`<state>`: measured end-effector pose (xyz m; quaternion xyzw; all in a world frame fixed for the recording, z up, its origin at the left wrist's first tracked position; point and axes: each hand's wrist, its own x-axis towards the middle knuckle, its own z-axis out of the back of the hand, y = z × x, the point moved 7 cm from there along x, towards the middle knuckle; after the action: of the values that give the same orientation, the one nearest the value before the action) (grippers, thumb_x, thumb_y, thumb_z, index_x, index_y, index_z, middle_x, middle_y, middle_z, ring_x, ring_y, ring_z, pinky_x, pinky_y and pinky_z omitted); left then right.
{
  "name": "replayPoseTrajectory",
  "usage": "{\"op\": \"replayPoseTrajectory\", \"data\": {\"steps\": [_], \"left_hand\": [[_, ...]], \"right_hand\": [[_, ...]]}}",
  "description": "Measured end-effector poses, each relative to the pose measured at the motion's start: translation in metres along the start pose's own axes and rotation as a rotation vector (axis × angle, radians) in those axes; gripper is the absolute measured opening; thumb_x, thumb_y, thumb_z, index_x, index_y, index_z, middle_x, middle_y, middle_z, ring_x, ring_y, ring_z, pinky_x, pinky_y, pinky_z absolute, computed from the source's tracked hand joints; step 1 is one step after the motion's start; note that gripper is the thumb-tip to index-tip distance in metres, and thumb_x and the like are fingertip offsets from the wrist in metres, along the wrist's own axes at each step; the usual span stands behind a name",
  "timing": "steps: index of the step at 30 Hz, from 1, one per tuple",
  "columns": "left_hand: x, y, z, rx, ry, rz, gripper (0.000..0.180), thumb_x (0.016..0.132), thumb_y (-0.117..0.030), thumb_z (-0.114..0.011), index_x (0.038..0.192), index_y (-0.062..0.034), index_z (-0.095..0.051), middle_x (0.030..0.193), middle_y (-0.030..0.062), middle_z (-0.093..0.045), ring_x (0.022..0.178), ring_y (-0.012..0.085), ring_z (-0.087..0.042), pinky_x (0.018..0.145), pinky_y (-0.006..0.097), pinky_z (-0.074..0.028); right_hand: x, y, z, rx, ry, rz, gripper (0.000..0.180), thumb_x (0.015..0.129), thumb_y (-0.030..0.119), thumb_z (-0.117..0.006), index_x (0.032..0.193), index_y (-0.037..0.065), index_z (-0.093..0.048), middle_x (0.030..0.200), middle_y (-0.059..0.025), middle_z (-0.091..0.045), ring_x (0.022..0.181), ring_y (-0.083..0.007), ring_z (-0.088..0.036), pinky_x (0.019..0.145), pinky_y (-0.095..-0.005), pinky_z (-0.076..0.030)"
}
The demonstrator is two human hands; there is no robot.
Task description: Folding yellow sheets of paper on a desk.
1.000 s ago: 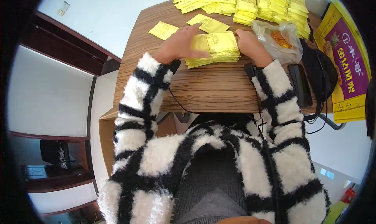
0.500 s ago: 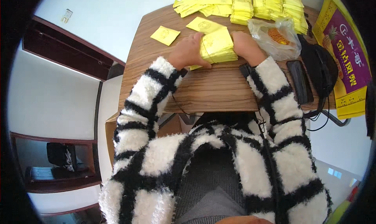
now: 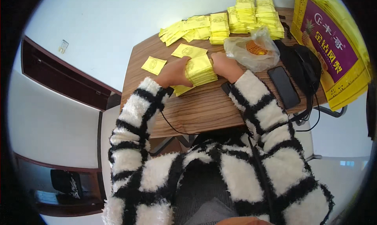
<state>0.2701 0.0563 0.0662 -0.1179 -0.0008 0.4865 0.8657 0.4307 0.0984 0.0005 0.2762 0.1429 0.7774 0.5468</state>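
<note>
A thick stack of flat yellow packets [image 3: 199, 70] stands on the wooden table between my two hands. My left hand [image 3: 176, 72] wraps the stack's left side, with the thumb along its near edge. Against the right side presses my right hand [image 3: 227, 65], its fingers curled and partly hidden. One yellow packet [image 3: 188, 50] lies just behind the stack, partly covered by it. Another loose packet [image 3: 154, 65] rests apart to the left of my left hand. A packet corner pokes out under the stack's near left side.
Several piles of yellow packets [image 3: 219, 27] line the table's far edge. To the right are a clear plastic bag [image 3: 240, 56] with something orange in netting, a dark phone [image 3: 283, 87], a black bag [image 3: 301, 67] with a cable, and a large yellow and purple bag [image 3: 328, 44].
My head view has shifted, so the table sits lower and farther left in the picture. Both hands stay on the stack, which looks much the same.
</note>
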Motion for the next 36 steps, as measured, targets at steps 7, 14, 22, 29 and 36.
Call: {"op": "replayPoseTrajectory", "data": {"steps": [7,14,22,29,36], "left_hand": [[0.024,0.049,0.027,-0.127,-0.240,-0.078,0.091,0.056,-0.035,-0.086,0.130,0.0017,-0.047,0.111,0.0192,-0.064,0.105,0.0340,-0.061,0.092,0.038,-0.047],[0.050,0.040,0.060,-0.354,-0.117,0.109,0.089,0.060,-0.028,-0.088,0.132,0.0049,-0.046,0.116,0.0162,-0.062,0.103,0.0273,-0.061,0.095,0.035,-0.047],[0.047,0.008,0.021,-0.860,0.018,0.057,0.068,0.076,-0.014,-0.078,0.134,0.0024,-0.046,0.117,0.0120,-0.060,0.109,0.0180,-0.057,0.095,0.030,-0.045],[0.037,-0.001,0.003,-1.049,0.123,0.030,0.074,0.083,-0.012,-0.073,0.143,-0.0020,-0.032,0.126,0.0095,-0.056,0.113,0.0185,-0.057,0.096,0.033,-0.046],[0.010,0.000,-0.003,-1.160,0.167,0.085,0.076,0.083,-0.012,-0.074,0.144,-0.0018,-0.030,0.126,0.0098,-0.056,0.114,0.0182,-0.057,0.096,0.033,-0.048]], "right_hand": [[-0.025,0.017,0.059,0.252,-0.477,0.245,0.026,0.089,0.024,-0.050,0.093,0.002,-0.063,0.098,-0.0241,-0.065,0.093,-0.0415,-0.063,0.077,-0.0503,-0.049],[0.009,-0.017,0.006,0.086,-0.030,-0.014,0.031,0.089,0.017,-0.055,0.115,0.003,-0.059,0.096,-0.0209,-0.067,0.090,-0.0369,-0.066,0.074,-0.0457,-0.052],[-0.004,0.022,0.001,1.165,0.352,-0.059,0.059,0.083,0.009,-0.064,0.139,0.007,-0.043,0.115,-0.0092,-0.061,0.102,-0.0176,-0.063,0.082,-0.0339,-0.055],[-0.014,0.031,0.001,1.373,0.474,-0.053,0.057,0.082,0.011,-0.064,0.136,0.006,-0.045,0.119,-0.0090,-0.059,0.104,-0.0204,-0.062,0.083,-0.0376,-0.056],[-0.021,0.038,-0.007,1.282,0.569,-0.069,0.052,0.084,0.013,-0.063,0.133,0.005,-0.047,0.119,-0.0098,-0.059,0.104,-0.0206,-0.063,0.084,-0.0368,-0.056]]}}
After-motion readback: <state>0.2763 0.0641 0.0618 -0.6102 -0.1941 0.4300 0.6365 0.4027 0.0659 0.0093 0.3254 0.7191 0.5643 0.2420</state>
